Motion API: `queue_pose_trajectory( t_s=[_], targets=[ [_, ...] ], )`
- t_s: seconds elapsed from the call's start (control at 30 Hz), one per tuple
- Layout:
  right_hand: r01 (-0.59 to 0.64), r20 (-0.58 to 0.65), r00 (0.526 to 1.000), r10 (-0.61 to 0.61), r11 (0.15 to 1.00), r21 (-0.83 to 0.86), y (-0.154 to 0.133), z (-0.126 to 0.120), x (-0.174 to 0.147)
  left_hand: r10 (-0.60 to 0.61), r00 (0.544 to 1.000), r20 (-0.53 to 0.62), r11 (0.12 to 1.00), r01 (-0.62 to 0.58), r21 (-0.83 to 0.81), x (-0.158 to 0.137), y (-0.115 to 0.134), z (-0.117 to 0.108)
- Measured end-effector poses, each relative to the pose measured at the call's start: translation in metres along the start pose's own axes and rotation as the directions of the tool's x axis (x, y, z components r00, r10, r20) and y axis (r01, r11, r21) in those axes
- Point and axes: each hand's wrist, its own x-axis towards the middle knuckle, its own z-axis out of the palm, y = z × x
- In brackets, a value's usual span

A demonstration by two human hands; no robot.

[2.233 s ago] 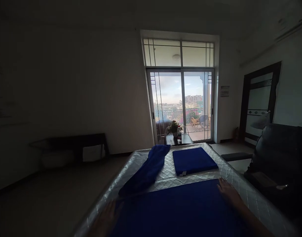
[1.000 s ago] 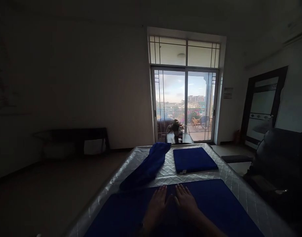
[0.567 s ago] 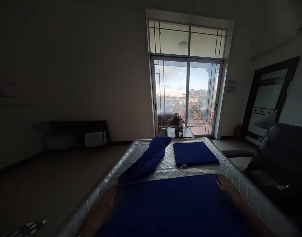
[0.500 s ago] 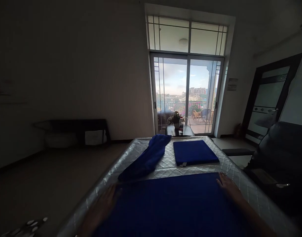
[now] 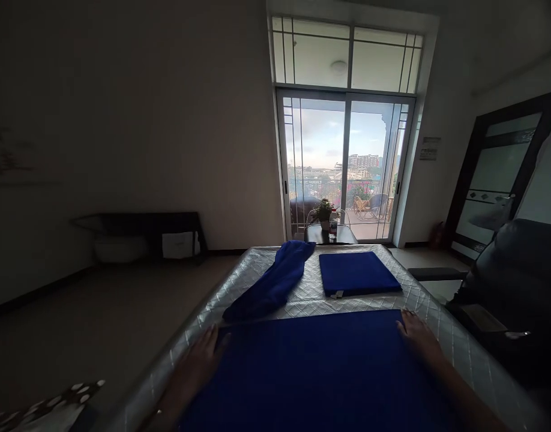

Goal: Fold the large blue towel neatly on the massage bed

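A large dark blue cloth (image 5: 316,372) lies flat in front of me on a table with a silvery quilted-pattern cover (image 5: 302,307). My left hand (image 5: 201,354) rests on the cloth's far left corner, fingers stretched forward and thumb apart. At the far right corner, my right hand (image 5: 415,333) lies on the cloth's edge with its fingers extended. Just beyond is a loosely bunched blue cloth (image 5: 273,282) on the left. Beside it sits a neatly folded blue cloth (image 5: 360,273) with a small white tag at its near edge.
Past the table's far end stands a small dark table (image 5: 343,234) with a potted plant (image 5: 324,211) and a bottle (image 5: 333,224), before a sliding glass door (image 5: 347,162). A black chair (image 5: 514,282) is close on the right. A low dark rack (image 5: 153,231) stands by the left wall.
The view has shifted slightly. Both hands stay at the far corners of the large blue cloth, which looks unchanged, as do the other two cloths.
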Motion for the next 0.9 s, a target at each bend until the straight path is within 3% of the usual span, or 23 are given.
queue_pose_trajectory(
  t_s=[0.07, 0.13, 0.27, 0.37, 0.47, 0.53, 0.73, 0.9],
  targets=[
    [0.023, -0.060, 0.998, -0.027, 0.998, -0.057, -0.008, -0.009, -0.004, 0.035, 0.999, 0.002, 0.999, -0.035, -0.032, -0.005, 0.012, -0.012],
    [0.078, -0.102, 0.991, -0.086, 0.994, -0.082, -0.026, -0.018, -0.010, 0.158, 0.987, -0.022, 0.986, -0.159, -0.051, -0.011, 0.033, -0.019],
    [0.266, -0.071, 0.963, -0.261, 0.962, 0.068, -0.101, -0.025, -0.032, 0.491, 0.870, 0.041, 0.868, -0.484, -0.111, -0.031, 0.109, -0.013],
    [0.428, -0.070, 0.903, -0.425, 0.869, 0.249, -0.168, -0.015, -0.056, 0.551, 0.832, 0.058, 0.826, -0.534, -0.181, -0.053, 0.175, 0.001],
    [0.500, -0.055, 0.854, -0.517, 0.790, 0.355, -0.209, -0.002, -0.078, 0.548, 0.827, 0.127, 0.812, -0.489, -0.320, -0.073, 0.217, 0.010],
    [0.513, -0.041, 0.839, -0.543, 0.762, 0.396, -0.216, 0.004, -0.086, 0.546, 0.824, 0.151, 0.804, -0.464, -0.372, -0.081, 0.225, 0.014],
    [0.491, -0.005, 0.840, -0.543, 0.755, 0.435, -0.209, -0.005, -0.094, 0.532, 0.832, 0.153, 0.802, -0.438, -0.406, -0.084, 0.217, 0.017],
    [0.354, 0.067, 0.904, -0.422, 0.828, 0.436, -0.188, -0.024, -0.092, 0.502, 0.854, 0.139, 0.825, -0.424, -0.374, -0.078, 0.204, 0.021]
  ],
)
